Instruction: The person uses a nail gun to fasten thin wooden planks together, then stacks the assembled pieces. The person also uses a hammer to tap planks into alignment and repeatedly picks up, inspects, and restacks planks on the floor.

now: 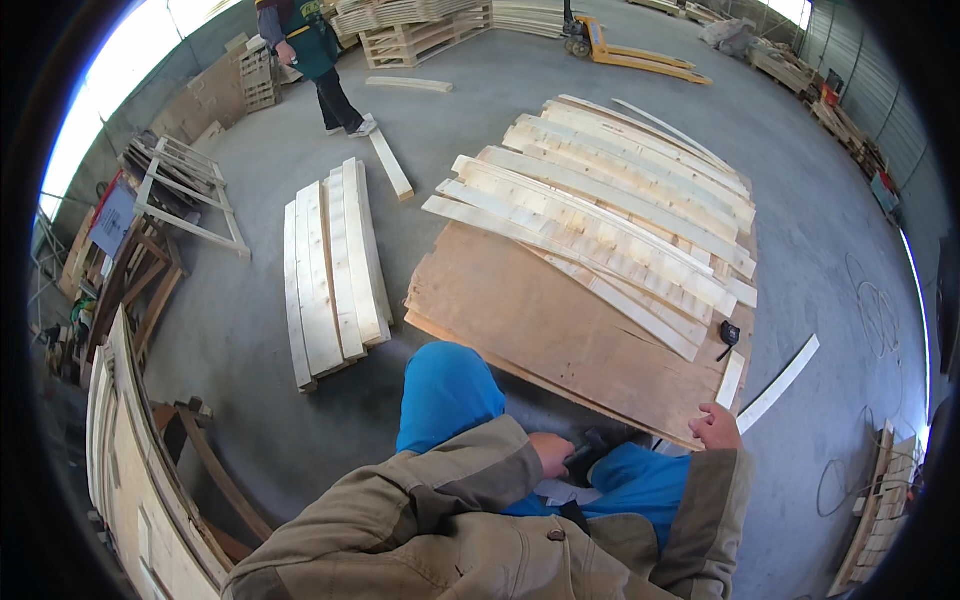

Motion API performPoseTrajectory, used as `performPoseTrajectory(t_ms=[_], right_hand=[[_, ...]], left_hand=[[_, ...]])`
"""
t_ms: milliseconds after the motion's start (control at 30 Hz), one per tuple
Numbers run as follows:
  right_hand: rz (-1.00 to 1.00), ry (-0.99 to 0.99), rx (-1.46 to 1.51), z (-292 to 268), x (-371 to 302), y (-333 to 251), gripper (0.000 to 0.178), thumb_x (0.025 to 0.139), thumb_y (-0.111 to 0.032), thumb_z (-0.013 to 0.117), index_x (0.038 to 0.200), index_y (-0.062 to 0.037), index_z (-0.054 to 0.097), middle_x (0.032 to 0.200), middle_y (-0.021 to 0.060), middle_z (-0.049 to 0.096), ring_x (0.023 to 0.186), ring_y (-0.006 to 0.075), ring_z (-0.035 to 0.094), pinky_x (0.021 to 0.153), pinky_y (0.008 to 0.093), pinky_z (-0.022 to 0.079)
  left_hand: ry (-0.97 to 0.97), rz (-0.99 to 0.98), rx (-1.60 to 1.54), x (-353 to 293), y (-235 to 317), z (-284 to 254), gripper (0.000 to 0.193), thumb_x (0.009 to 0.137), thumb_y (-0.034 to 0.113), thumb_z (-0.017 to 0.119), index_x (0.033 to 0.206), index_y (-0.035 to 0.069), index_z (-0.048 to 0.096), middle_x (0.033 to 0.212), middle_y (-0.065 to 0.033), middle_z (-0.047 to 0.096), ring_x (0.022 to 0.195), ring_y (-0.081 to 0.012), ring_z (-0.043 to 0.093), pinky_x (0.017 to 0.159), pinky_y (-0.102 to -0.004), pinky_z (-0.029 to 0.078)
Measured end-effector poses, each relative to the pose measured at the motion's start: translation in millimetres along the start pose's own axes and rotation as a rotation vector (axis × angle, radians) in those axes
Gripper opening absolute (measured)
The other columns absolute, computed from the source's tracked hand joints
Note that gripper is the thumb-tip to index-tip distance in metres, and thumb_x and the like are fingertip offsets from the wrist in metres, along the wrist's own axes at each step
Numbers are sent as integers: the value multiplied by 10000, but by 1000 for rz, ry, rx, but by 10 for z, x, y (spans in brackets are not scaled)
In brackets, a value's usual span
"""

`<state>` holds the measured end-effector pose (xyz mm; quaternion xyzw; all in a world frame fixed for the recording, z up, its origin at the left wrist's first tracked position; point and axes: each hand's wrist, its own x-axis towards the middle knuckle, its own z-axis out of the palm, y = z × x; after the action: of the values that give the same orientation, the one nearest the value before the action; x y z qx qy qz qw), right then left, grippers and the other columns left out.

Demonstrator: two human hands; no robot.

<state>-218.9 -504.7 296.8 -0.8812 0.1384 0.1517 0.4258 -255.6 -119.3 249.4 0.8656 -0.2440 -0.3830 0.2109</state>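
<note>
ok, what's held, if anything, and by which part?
Can't tell. Left hand is at a dark object, grip hidden; right hand is by a short wood strip, grip unclear.

Brown jacket (480, 555) — blue trousers (450, 395)

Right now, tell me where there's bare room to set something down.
The brown board is bare between the pale slats and its near edge, left of the right hand. Grey floor lies open between the plank stack and the wooden frame. Crowded: the board's far half and its right edge, with the tape measure and short strip.
</note>
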Motion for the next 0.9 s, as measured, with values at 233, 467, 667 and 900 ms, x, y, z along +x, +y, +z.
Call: performPoseTrajectory(t_ms=[233, 467, 667, 900], right_hand=[[14, -19, -53, 29, 37, -131, 576, 846, -191, 763, 1328, 80, 598, 873, 140, 723, 773, 194, 687, 731, 338, 548], [11, -24, -32, 42, 47, -114, 566, 846, -181, 762, 1320, 82, 598, 883, 148, 727, 773, 201, 693, 719, 342, 552], [3, -20, -31, 41, 60, -77, 561, 843, -179, 757, 1315, 80, 600, 875, 148, 727, 770, 197, 692, 715, 342, 551], [15, -13, -26, 43, 59, -87, 560, 838, -177, 746, 1314, 78, 600, 853, 132, 715, 760, 186, 687, 697, 337, 541]], left_hand=[[-2, -7, -17, -27, -61, -14, 475, 857, 307, 771, 1282, 110, 693, 1110, -160, 748, 1073, -365, 699, 928, -494, 551], [26, 37, -15, -39, -48, -30, 443, 843, 311, 776, 1224, 96, 706, 1064, -184, 742, 1034, -384, 703, 893, -518, 551], [-31, -10, -46, -52, 13, -85, 425, 863, 281, 791, 1232, 84, 713, 1156, -202, 722, 1109, -389, 685, 957, -494, 540], [74, 53, -46, -19, -52, 19, 398, 835, 307, 781, 1158, 83, 712, 996, -178, 741, 988, -385, 708, 860, -519, 557]])
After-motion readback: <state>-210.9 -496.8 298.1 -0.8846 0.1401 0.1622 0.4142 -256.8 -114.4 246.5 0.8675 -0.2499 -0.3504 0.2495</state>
